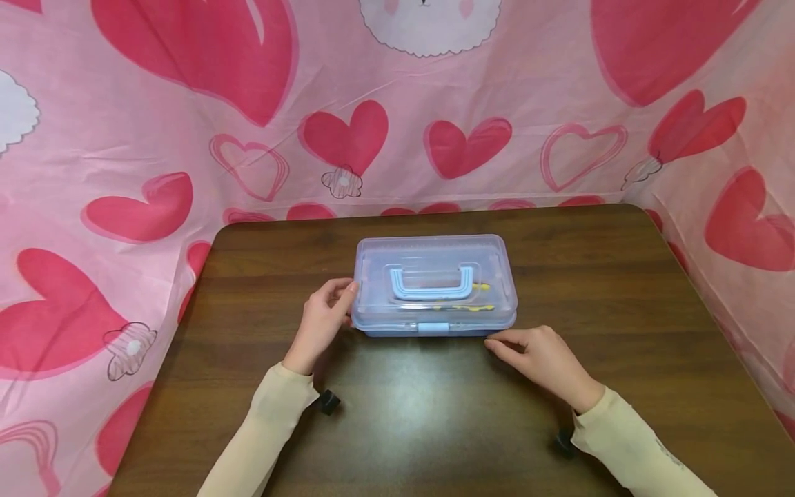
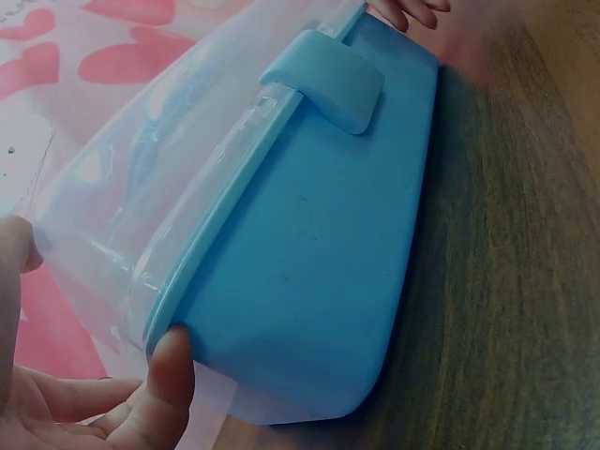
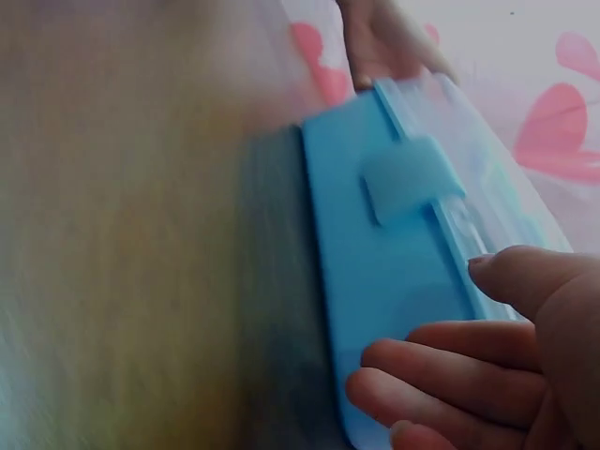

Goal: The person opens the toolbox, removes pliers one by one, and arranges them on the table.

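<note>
A plastic storage box (image 1: 435, 276) with a clear lid, a pale blue handle (image 1: 431, 293) and a blue base (image 2: 300, 234) sits upright on the table, lid down. A light blue latch (image 1: 433, 328) lies over the front seam. Yellow shapes show dimly through the lid. My left hand (image 1: 326, 310) grips the box's left end, with one fingertip against the rim near the front corner in the left wrist view. By the front right corner is my right hand (image 1: 540, 355), its fingers loosely bent and thumb apart from them; whether they touch the box I cannot tell.
The brown wooden table (image 1: 397, 428) runs around the box to rounded far corners. A pink cloth (image 1: 410, 83) with red hearts hangs behind and along the sides. Small dark devices (image 1: 328, 402) sit beneath both wrists.
</note>
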Tool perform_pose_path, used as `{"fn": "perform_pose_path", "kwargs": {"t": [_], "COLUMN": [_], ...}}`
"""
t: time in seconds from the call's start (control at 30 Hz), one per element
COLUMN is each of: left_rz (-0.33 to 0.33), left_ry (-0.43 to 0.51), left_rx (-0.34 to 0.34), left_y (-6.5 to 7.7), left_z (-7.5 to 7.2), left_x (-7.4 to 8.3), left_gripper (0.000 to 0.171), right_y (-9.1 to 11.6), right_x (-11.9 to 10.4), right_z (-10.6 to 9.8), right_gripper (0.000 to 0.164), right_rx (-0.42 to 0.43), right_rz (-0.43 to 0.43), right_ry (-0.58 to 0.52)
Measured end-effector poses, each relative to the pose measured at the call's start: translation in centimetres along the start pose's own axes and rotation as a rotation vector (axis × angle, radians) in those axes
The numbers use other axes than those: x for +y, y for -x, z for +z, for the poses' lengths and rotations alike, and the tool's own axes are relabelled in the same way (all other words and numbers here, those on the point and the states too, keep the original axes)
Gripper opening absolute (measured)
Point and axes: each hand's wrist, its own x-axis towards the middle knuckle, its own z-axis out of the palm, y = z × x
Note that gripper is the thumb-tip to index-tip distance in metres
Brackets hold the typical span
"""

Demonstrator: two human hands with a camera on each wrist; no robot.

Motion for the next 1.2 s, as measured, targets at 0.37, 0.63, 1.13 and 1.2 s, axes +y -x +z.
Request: {"fn": "perform_pose_path", "kwargs": {"t": [0.37,0.63,1.13,1.2], "left_rz": [-0.008,-0.035,-0.074,-0.075], "left_ry": [-0.024,-0.03,-0.046,-0.049], "left_rx": [-0.002,-0.032,-0.063,-0.065], "left_y": [-0.1,-0.2,-0.4,-0.3], "left_z": [-0.2,-0.4,-0.3,-0.3], "left_x": [0.0,-0.1,0.7,0.8], "left_gripper": [0.05,0.052,0.059,0.059], "right_y": [-0.7,-1.8,-2.5,-2.5], "right_x": [-1.5,-2.1,-3.1,-3.2], "right_z": [2.9,4.8,5.9,6.0], "right_gripper": [0.031,0.041,0.048,0.047], "right_rx": [-0.117,-0.157,-0.117,-0.103], "right_rz": [0.164,0.336,0.41,0.408], "right_ry": [-0.309,-0.614,-0.88,-0.877]}}
